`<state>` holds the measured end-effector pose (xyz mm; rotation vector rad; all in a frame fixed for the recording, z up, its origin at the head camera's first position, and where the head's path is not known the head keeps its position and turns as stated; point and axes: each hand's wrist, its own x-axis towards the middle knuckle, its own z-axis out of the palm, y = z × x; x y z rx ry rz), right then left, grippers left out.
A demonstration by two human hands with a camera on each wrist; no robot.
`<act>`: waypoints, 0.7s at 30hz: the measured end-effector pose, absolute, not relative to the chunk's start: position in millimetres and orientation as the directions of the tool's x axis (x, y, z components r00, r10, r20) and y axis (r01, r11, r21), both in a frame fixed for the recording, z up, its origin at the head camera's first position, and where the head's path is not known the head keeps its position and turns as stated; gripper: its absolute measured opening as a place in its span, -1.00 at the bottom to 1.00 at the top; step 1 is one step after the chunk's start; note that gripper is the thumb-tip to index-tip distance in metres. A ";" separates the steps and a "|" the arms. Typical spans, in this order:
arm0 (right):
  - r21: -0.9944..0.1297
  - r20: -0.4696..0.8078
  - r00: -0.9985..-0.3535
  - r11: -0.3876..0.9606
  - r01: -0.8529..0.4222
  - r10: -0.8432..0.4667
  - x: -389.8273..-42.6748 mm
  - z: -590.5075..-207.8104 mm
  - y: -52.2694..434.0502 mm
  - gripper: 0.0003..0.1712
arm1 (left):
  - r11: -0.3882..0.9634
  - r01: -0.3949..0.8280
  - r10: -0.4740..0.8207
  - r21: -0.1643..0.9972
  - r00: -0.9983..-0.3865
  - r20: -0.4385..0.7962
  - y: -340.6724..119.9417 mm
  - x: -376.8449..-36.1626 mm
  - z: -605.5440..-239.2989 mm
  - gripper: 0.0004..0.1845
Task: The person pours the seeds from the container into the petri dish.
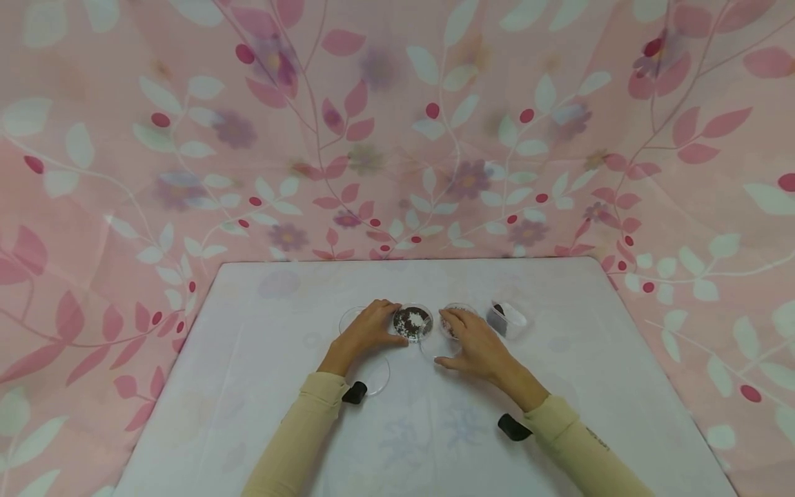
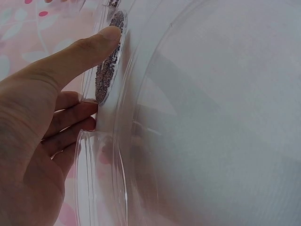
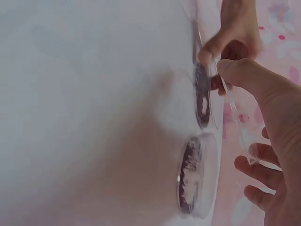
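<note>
My left hand [image 1: 368,330] steadies a clear petri dish [image 1: 411,324] of small dark beads with white pieces on top, its thumb and fingers at the rim. In the left wrist view the thumb presses the side of the dish [image 2: 108,75]. Between the thumb and fingers of my right hand [image 1: 477,345] is a clear round lid [image 3: 237,111], tilted on edge beside that dish. A second petri dish [image 3: 193,176] with dark and white contents sits partly hidden behind the right hand in the head view.
An empty clear dish or lid [image 1: 375,392] lies by the left wrist, with another [image 1: 346,316] behind the left hand. Right of the second dish stands a clear container [image 1: 515,316] with something dark in it. The white table [image 1: 279,304] meets a floral pink cloth backdrop [image 1: 397,138].
</note>
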<state>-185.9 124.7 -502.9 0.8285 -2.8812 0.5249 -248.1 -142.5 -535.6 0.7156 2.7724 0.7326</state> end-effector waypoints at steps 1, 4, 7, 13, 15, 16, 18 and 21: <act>-0.306 0.188 -0.850 0.793 -0.527 -0.493 -189.0 -501.2 126.4 0.13 | 0.761 0.406 0.498 0.507 -0.866 -0.054 -142.6 -248.2 -536.0 -0.11; -0.300 0.183 -0.858 0.804 -0.513 -0.480 -197.7 -498.1 131.2 0.12 | 0.752 0.408 0.501 0.517 -0.864 -0.047 -142.8 -248.4 -536.3 -0.11; -0.295 0.189 -0.860 0.808 -0.511 -0.475 -204.3 -496.7 135.6 0.11 | 0.749 0.406 0.502 0.523 -0.864 -0.048 -142.8 -248.5 -536.1 -0.11; -0.259 0.197 -0.856 0.817 -0.515 -0.477 -213.7 -493.7 141.8 0.10 | 0.755 0.394 0.493 0.523 -0.868 -0.057 -142.9 -248.0 -535.4 -0.11; -0.252 0.200 -0.855 0.818 -0.517 -0.479 -216.3 -492.3 142.9 0.10 | 0.754 0.391 0.491 0.528 -0.869 -0.059 -142.8 -247.9 -535.4 -0.10; -0.254 0.197 -0.856 0.818 -0.516 -0.478 -217.4 -491.5 143.1 0.09 | 0.754 0.391 0.492 0.529 -0.869 -0.058 -142.8 -247.9 -535.4 -0.11; -0.259 0.196 -0.857 0.817 -0.515 -0.477 -219.2 -490.2 143.3 0.09 | 0.751 0.394 0.492 0.530 -0.869 -0.053 -142.7 -247.9 -535.9 -0.11; -0.270 0.197 -0.853 0.810 -0.521 -0.483 -220.8 -488.1 142.3 0.08 | 0.749 0.398 0.495 0.530 -0.868 -0.048 -142.5 -248.0 -536.4 -0.11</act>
